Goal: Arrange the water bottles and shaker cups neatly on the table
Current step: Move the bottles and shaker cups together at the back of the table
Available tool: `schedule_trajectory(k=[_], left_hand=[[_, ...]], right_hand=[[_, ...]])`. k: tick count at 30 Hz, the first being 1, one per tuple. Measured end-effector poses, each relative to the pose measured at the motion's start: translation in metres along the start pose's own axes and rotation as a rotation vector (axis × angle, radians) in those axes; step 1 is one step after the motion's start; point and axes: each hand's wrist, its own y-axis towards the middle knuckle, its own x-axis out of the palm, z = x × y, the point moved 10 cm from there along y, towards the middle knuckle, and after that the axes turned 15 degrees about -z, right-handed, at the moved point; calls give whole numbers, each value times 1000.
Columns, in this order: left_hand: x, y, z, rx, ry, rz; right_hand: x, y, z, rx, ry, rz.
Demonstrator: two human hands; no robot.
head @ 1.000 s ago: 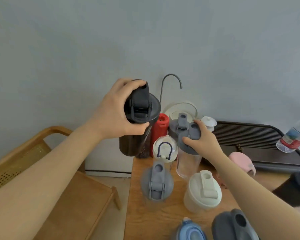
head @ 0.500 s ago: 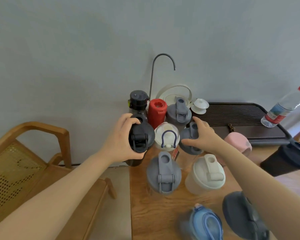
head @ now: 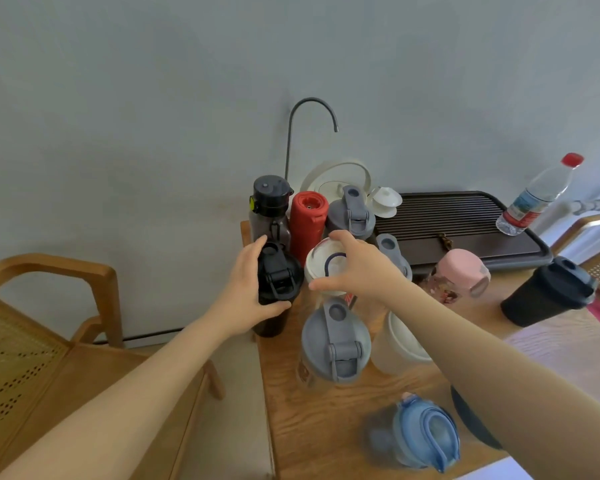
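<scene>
My left hand (head: 245, 292) grips a dark shaker cup (head: 276, 289) by its black lid; the cup stands at the wooden table's (head: 326, 424) left edge. My right hand (head: 357, 268) is spread over the white lid of a clear bottle with a blue loop (head: 323, 265), fingers around its rim. Behind stand a dark bottle with a black cap (head: 269, 209), a red bottle (head: 307, 220) and a grey-lidded shaker (head: 350, 216). Another grey-lidded shaker (head: 335, 341) stands in front, with a white cup (head: 395, 348) beside it under my right forearm.
A blue-lidded bottle (head: 423, 431) sits near the front edge. A pink-lidded cup (head: 461, 271), a black cup (head: 548, 292), a dark slatted tray (head: 465, 220) and a plastic water bottle (head: 537, 199) are to the right. A wooden chair (head: 49, 334) stands left of the table.
My left hand lowered the dark shaker cup from mid-air onto the table's left edge. My right hand moved left from a grey-lidded shaker to the white-lidded bottle.
</scene>
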Motion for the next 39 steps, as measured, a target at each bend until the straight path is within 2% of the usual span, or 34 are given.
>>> schedule_trajectory(k=[7, 18, 21, 24, 26, 29, 32, 35, 39], left_hand=[[9, -7, -26, -78, -191, -1], [8, -2, -24, -78, -261, -17], [9, -3, -22, -65, -261, -43], [11, -4, -20, -60, -272, -50], [14, -5, -18, -64, -286, -59], [15, -6, -15, -74, -327, -82], [16, -7, -11, -97, -341, -86], [12, -5, -10, -131, -345, -44], [5, 0, -14, -229, -261, 28]], right_hand=[[-1, 3, 6, 42, 37, 90], [-2, 5, 8, 45, -13, 149], [-16, -9, 1, -51, -87, 259], [-39, -28, 21, -89, -30, 379], [-40, -32, 50, -46, 13, 305], [-26, -27, 88, 27, -3, 80], [-13, -17, 105, 44, 40, -67], [-8, -7, 102, -21, 40, -109], [-16, -3, 99, -93, 40, -41]])
